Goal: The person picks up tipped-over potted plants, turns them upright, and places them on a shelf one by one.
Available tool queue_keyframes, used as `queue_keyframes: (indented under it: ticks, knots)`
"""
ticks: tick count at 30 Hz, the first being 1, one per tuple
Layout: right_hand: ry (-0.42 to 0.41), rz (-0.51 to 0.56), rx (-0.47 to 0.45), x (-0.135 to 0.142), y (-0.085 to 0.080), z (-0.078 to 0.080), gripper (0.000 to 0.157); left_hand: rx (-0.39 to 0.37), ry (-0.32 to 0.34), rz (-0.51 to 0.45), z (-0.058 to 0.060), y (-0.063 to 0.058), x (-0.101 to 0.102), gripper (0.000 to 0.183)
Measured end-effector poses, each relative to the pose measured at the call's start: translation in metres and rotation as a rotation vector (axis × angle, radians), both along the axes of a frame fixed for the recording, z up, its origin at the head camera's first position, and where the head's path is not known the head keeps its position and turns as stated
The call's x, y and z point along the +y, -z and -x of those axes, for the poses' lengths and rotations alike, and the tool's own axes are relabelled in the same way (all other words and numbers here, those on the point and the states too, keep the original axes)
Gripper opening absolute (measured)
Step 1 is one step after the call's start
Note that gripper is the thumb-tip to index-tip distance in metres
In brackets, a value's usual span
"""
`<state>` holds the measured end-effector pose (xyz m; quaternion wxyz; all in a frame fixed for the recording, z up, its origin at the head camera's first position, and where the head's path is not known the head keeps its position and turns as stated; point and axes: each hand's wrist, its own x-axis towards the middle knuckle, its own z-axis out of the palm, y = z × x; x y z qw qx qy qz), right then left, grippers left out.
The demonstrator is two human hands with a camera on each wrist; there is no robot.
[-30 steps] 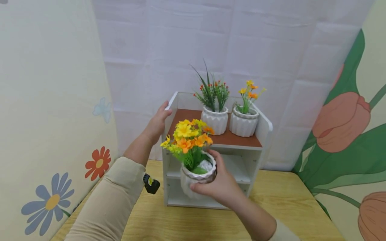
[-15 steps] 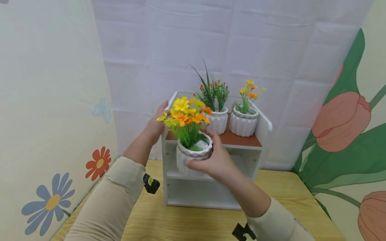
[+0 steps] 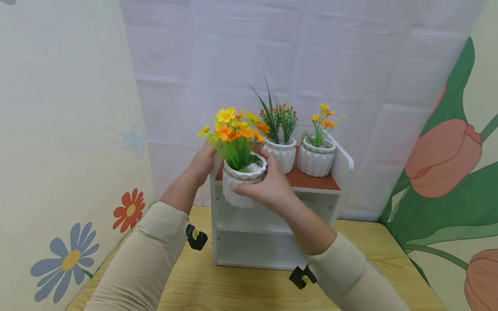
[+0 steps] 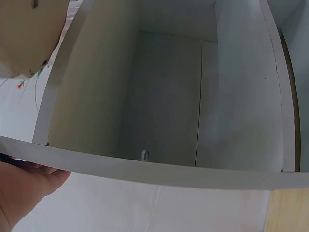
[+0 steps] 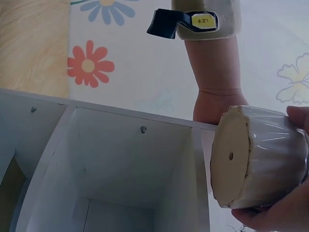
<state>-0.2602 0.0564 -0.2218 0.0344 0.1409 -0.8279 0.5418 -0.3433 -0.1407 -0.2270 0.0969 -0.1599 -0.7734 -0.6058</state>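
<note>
My right hand (image 3: 272, 185) holds a white fluted flowerpot (image 3: 230, 188) with yellow and orange flowers (image 3: 233, 129). Thumb and fingers curl round the pot's side. It hangs upright at the front left of a white shelf unit (image 3: 253, 252), around top-board height. In the right wrist view, the pot's flat underside (image 5: 231, 157) with a small hole shows above the unit's edge. My left hand (image 3: 202, 164) grips the unit's left side panel near its top. The potted plant partly hides its fingers in the head view; some fingers (image 4: 53, 179) show beside the panel in the left wrist view.
On the brown top board (image 3: 311, 181) stand two white pots: one with red buds and long leaves (image 3: 283, 157), one with orange flowers (image 3: 317, 160). A raised right side panel (image 3: 344, 160) borders them. Beneath lies a wooden table (image 3: 369, 259); a white cloth (image 3: 214, 65) hangs behind.
My right hand has raised the flowerpot from in front of the lower shelves to about the top board, moving slightly left and away from me. The left hand has stayed on the side panel.
</note>
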Motion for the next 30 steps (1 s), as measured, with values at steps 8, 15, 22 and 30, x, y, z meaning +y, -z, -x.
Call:
queue_keyframes:
  ticks: [8,15,22,30]
  knots:
    - [0.023,0.029,0.005,-0.010,-0.008,0.015,0.102,-0.022,-0.002,0.004,0.003,-0.001,-0.001,0.062]
    - [0.054,0.053,-0.001,-0.015,-0.009,0.031,0.106,-0.036,-0.002,0.003,0.001,-0.001,-0.001,0.060]
    - [0.103,0.052,0.061,-0.024,-0.008,0.047,0.103,-0.135,-0.033,0.019,-0.003,-0.003,-0.002,0.063]
    - [0.170,0.006,0.056,-0.037,-0.008,0.059,0.102,-0.135,-0.031,-0.009,-0.004,-0.003,-0.001,0.065]
